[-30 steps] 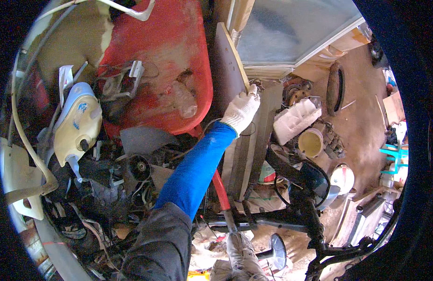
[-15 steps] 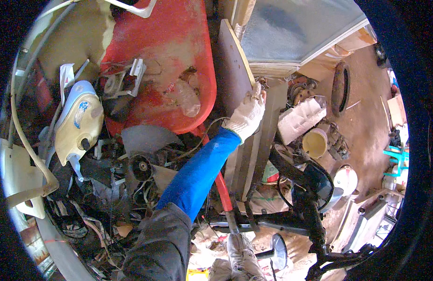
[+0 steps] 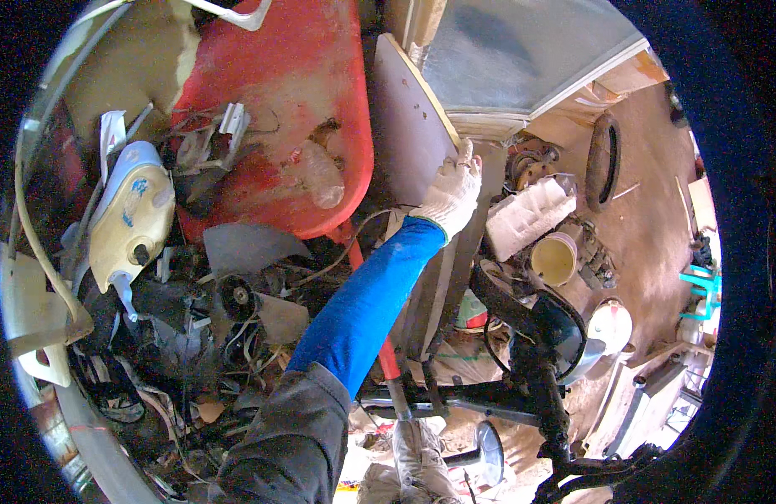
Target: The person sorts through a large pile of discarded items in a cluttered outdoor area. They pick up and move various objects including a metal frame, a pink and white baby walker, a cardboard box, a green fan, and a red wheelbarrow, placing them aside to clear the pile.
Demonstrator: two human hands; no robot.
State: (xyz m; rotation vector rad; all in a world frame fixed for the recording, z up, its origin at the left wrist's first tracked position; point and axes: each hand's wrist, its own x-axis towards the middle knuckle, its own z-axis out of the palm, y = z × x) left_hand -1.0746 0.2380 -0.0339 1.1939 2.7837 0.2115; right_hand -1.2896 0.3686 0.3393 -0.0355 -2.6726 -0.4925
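My left hand (image 3: pixel 451 195), gloved white, has its fingers (image 3: pixel 467 158) curled over the edge of a leaning wooden board (image 3: pixel 411 126), beside a red wheelbarrow tray (image 3: pixel 300 101). Scrap wires (image 3: pixel 195 353) and a pale plastic tank (image 3: pixel 128 218) crowd my left. My right hand is out of sight.

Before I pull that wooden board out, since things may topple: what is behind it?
Behind the wooden board gripped by the gloved left hand lies a red tub holding a clear bottle and scrap. The tub's right edge is covered by the board.
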